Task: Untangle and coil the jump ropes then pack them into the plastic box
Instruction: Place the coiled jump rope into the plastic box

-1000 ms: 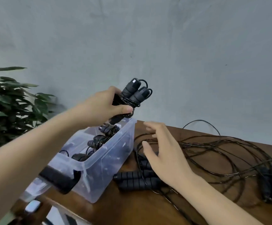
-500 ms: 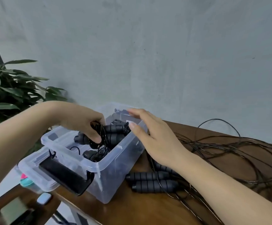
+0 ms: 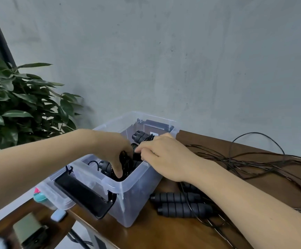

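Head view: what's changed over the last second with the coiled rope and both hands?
The left hand lowered the coiled jump rope from above the plastic box into it, grip still round the coil. The right hand moved from the loose ropes leftward over the box rim, fingers curled at the coil. Box, loose ropes and two ribbed handles on the table stayed put.

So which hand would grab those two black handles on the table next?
Probably the right hand: its forearm passes just above the handles, beside the plastic box. The left hand is down inside the box gripping a coiled rope.
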Action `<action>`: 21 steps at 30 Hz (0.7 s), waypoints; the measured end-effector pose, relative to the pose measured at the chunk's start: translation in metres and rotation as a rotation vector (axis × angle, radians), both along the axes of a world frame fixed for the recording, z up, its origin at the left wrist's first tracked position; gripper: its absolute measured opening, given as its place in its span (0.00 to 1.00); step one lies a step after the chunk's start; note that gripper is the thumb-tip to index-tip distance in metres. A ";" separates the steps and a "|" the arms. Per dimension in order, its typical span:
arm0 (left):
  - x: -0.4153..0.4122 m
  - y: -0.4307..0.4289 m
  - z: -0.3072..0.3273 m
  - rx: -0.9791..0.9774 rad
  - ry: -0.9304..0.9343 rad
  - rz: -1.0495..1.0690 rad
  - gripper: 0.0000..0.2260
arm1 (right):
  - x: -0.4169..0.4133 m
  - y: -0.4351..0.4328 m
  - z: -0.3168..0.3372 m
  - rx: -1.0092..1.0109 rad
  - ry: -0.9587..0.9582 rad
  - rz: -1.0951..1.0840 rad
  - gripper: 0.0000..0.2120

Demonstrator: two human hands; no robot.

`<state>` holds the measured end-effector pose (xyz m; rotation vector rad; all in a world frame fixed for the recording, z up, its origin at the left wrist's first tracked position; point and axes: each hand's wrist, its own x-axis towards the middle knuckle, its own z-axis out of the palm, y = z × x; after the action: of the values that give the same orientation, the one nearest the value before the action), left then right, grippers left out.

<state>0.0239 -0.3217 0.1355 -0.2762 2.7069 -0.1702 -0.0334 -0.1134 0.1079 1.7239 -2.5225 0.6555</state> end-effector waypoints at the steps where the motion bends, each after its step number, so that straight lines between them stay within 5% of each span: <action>1: -0.002 0.003 0.001 -0.012 0.012 0.009 0.28 | 0.001 0.000 0.000 -0.003 -0.016 0.008 0.20; 6: 0.004 -0.008 -0.009 -0.071 0.169 -0.093 0.27 | 0.002 -0.002 -0.009 -0.043 -0.039 -0.028 0.15; 11: 0.000 -0.013 -0.013 -0.077 0.094 -0.234 0.18 | 0.001 -0.005 -0.015 -0.054 -0.017 -0.041 0.15; 21: 0.012 -0.024 -0.013 0.023 0.106 -0.214 0.31 | -0.003 0.007 -0.033 -0.230 -0.001 -0.010 0.16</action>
<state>0.0358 -0.3456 0.1227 0.0127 2.8381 -0.1911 -0.0368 -0.1065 0.0750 1.6312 -2.3456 0.9055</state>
